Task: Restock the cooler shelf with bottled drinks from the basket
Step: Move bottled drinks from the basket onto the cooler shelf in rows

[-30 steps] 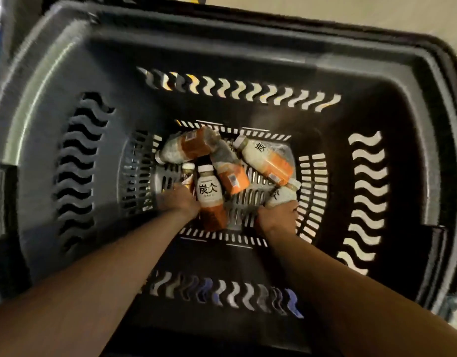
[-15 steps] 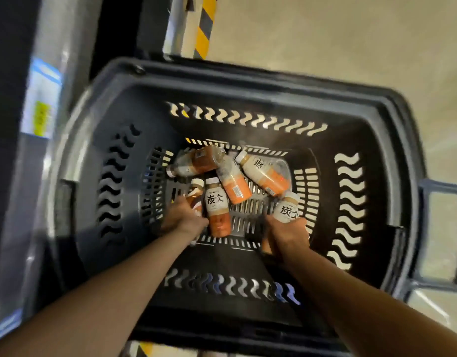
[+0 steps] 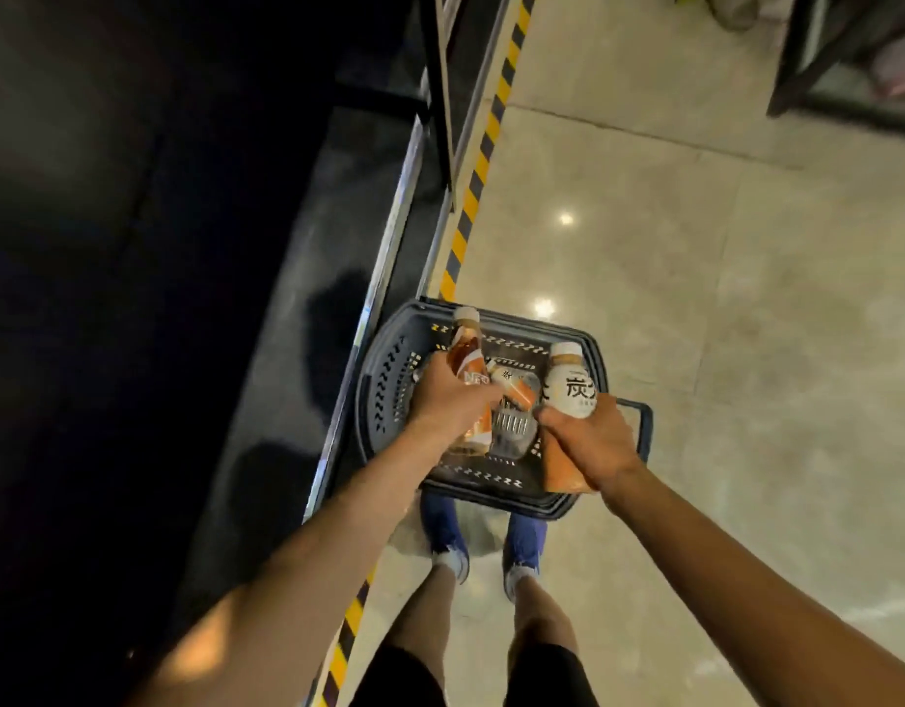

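A dark plastic basket (image 3: 384,359) stands on the floor in front of my feet. My left hand (image 3: 447,398) grips an orange-and-white tea bottle (image 3: 465,349), cap pointing away, lifted above the basket. My right hand (image 3: 590,441) grips a second bottle (image 3: 570,385) with a white label and black characters, also raised above the basket's right side. At least one more bottle (image 3: 514,385) lies in the basket bottom between my hands. The cooler (image 3: 185,247) is a dark mass along the left; its shelf is too dark to make out.
A yellow-and-black hazard stripe (image 3: 483,160) runs along the cooler's base on the glossy tiled floor (image 3: 695,298). The basket's pull handle (image 3: 644,426) sticks out to the right. My blue shoes (image 3: 447,533) stand just behind the basket. A dark fixture (image 3: 848,58) is at top right.
Both hands have lifted a bottle each out of the basket. My head has risen, so the basket looks far smaller and the floor and cooler front have come into view.
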`<state>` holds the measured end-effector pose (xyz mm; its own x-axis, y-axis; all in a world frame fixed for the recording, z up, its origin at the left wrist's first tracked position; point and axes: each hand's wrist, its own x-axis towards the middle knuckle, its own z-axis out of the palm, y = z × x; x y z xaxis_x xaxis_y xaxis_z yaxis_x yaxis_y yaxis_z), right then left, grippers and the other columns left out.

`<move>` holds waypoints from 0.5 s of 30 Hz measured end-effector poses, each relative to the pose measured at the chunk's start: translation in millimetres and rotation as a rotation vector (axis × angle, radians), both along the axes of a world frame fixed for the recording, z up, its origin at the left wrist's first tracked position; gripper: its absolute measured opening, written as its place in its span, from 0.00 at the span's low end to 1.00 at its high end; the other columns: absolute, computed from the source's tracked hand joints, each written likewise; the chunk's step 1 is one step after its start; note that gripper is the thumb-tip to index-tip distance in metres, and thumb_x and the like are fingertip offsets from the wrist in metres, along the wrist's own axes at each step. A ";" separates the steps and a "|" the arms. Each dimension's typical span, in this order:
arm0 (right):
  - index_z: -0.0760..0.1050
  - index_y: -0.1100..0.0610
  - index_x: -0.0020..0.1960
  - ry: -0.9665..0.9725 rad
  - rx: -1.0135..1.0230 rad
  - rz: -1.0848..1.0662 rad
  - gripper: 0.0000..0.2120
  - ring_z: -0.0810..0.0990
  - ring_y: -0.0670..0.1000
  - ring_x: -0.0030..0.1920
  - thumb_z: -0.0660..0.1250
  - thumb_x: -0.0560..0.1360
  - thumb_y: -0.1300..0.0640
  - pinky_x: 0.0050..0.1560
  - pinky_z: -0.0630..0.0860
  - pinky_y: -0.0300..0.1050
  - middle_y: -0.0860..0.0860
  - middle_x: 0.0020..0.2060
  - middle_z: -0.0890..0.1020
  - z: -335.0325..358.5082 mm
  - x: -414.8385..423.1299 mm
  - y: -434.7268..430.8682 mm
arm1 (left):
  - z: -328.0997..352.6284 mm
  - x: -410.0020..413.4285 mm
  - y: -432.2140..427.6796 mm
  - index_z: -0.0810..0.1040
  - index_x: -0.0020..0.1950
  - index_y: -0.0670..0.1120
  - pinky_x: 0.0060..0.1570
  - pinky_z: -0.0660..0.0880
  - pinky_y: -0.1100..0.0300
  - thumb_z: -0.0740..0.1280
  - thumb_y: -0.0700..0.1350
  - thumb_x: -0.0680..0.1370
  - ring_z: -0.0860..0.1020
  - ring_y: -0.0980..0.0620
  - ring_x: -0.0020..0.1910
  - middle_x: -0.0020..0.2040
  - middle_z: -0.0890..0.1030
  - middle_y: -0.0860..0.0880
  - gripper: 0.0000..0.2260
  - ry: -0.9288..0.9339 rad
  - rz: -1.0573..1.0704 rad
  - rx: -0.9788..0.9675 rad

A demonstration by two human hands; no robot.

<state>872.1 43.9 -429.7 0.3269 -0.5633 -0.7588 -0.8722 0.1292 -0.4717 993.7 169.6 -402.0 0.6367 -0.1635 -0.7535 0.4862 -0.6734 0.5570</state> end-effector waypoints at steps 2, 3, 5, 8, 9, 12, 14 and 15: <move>0.78 0.52 0.55 -0.086 0.015 -0.033 0.31 0.83 0.52 0.47 0.74 0.56 0.39 0.51 0.81 0.52 0.51 0.48 0.85 59.3 0.3 -1.2 | 62.4 -7.9 1.8 0.73 0.58 0.48 0.48 0.77 0.55 0.76 0.43 0.67 0.80 0.49 0.48 0.48 0.80 0.49 0.22 -0.025 0.019 -0.045; 0.78 0.51 0.52 -0.121 0.020 -0.044 0.24 0.83 0.51 0.45 0.75 0.60 0.42 0.51 0.81 0.53 0.51 0.45 0.85 88.9 -1.1 -0.3 | 91.7 -12.5 4.0 0.73 0.58 0.48 0.46 0.77 0.56 0.76 0.43 0.68 0.81 0.49 0.49 0.48 0.81 0.49 0.21 -0.038 0.016 -0.070; 0.76 0.49 0.45 -0.195 0.021 -0.069 0.10 0.82 0.49 0.41 0.75 0.68 0.51 0.50 0.80 0.50 0.50 0.41 0.83 144.2 -3.4 0.0 | 147.4 -21.5 8.4 0.72 0.59 0.49 0.42 0.77 0.57 0.76 0.44 0.69 0.82 0.50 0.48 0.48 0.81 0.49 0.22 -0.056 0.031 -0.112; 0.75 0.50 0.46 -0.325 0.035 -0.066 0.10 0.84 0.54 0.43 0.75 0.69 0.54 0.50 0.82 0.56 0.52 0.42 0.84 202.3 -13.3 -1.8 | 222.0 -40.8 18.1 0.71 0.59 0.50 0.37 0.74 0.60 0.75 0.44 0.71 0.80 0.53 0.45 0.49 0.80 0.50 0.21 -0.127 0.138 -0.188; 0.76 0.50 0.48 -0.349 0.035 -0.041 0.11 0.84 0.55 0.43 0.75 0.69 0.53 0.50 0.82 0.58 0.53 0.43 0.84 218.7 -16.5 -2.7 | 240.6 -48.8 21.8 0.70 0.59 0.50 0.36 0.73 0.61 0.75 0.44 0.71 0.80 0.54 0.44 0.49 0.79 0.50 0.21 -0.153 0.190 -0.203; 0.74 0.50 0.53 -0.443 0.045 0.065 0.19 0.84 0.53 0.44 0.76 0.66 0.48 0.49 0.82 0.58 0.51 0.45 0.84 260.9 -17.8 -3.3 | 285.5 -76.6 31.4 0.71 0.59 0.51 0.38 0.75 0.59 0.76 0.47 0.71 0.81 0.53 0.45 0.49 0.81 0.50 0.21 -0.195 0.326 -0.279; 0.74 0.48 0.53 -0.497 0.038 0.140 0.22 0.84 0.51 0.44 0.75 0.63 0.43 0.48 0.82 0.56 0.49 0.45 0.84 283.6 -16.2 0.4 | 303.3 -92.8 37.3 0.73 0.57 0.51 0.44 0.80 0.52 0.77 0.47 0.70 0.83 0.51 0.45 0.48 0.83 0.49 0.19 -0.209 0.378 -0.313; 0.74 0.48 0.52 -0.531 0.042 0.176 0.21 0.84 0.51 0.44 0.75 0.64 0.44 0.48 0.82 0.55 0.49 0.45 0.84 294.4 -15.4 3.8 | 311.6 -100.8 40.7 0.74 0.56 0.51 0.47 0.81 0.50 0.77 0.47 0.70 0.84 0.50 0.45 0.47 0.84 0.48 0.18 -0.221 0.412 -0.321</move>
